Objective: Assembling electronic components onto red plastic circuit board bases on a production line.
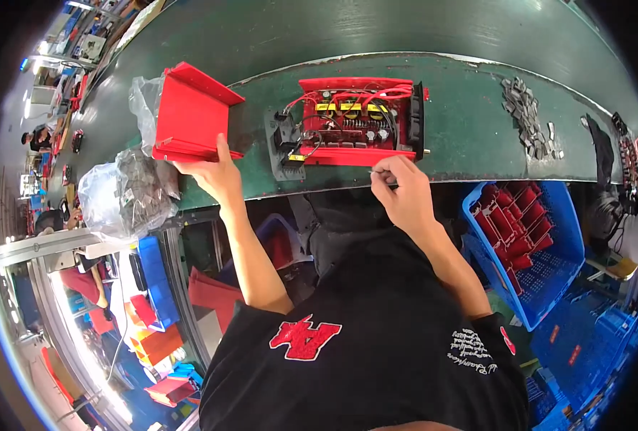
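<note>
My left hand (222,178) grips the lower edge of a red U-shaped metal cover (191,121), raised at the left of the green bench. Its thumb lies on the inner face. Beside it sits an opened electronic unit with a red metal case (362,155), its circuit board, yellow-labelled parts and red wires showing. A black end panel with wires (288,144) stands at the unit's left end. Just below the unit's lower right corner, my right hand (407,188) is closed in a pinch. A tiny piece seems to show at the fingertips, too small to name.
A loose pile of small grey pieces (525,118) lies on the bench (469,133) at right. Clear plastic bags (128,197) with grey contents rest at the left edge. Below right stands a blue crate (559,276) holding red parts. Other people are far left.
</note>
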`<move>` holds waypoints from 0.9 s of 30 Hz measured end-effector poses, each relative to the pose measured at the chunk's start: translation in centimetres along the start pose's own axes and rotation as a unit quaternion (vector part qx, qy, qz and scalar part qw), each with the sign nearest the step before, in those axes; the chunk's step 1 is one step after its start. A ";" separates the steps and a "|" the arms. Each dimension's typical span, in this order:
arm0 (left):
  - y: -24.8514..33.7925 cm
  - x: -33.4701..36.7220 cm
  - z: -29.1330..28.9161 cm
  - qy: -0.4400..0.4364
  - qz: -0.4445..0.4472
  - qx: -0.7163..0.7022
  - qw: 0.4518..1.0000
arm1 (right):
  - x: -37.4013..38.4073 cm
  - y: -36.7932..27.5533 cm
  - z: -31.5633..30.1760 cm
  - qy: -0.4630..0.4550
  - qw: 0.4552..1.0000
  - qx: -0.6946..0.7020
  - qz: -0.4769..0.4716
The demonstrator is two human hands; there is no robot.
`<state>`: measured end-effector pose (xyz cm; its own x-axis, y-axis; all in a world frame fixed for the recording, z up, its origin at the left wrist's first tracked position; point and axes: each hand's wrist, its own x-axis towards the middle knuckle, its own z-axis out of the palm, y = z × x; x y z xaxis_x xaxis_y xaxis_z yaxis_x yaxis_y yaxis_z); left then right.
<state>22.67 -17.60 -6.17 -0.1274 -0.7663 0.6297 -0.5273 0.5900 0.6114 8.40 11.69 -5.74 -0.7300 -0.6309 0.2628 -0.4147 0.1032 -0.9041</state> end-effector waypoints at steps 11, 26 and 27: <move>9.7 -7.7 -10.9 -0.355 -0.229 -0.336 0.842 | 1.2 -6.4 4.7 -0.046 0.970 -0.035 -0.235; 4.2 -5.7 -10.3 -0.427 -0.141 -0.320 0.834 | 0.4 -6.6 8.6 -0.074 0.929 -0.109 -0.345; 3.7 -5.5 -10.2 -0.406 -0.195 -0.341 0.825 | 0.1 -6.7 8.9 -0.078 0.952 -0.059 -0.292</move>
<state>29.98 -8.62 -2.53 -0.7263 -0.6863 -0.0383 -0.1009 0.0513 0.9936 16.00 4.09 -2.63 -0.2712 -0.7131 0.6465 -0.7894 -0.2195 -0.5733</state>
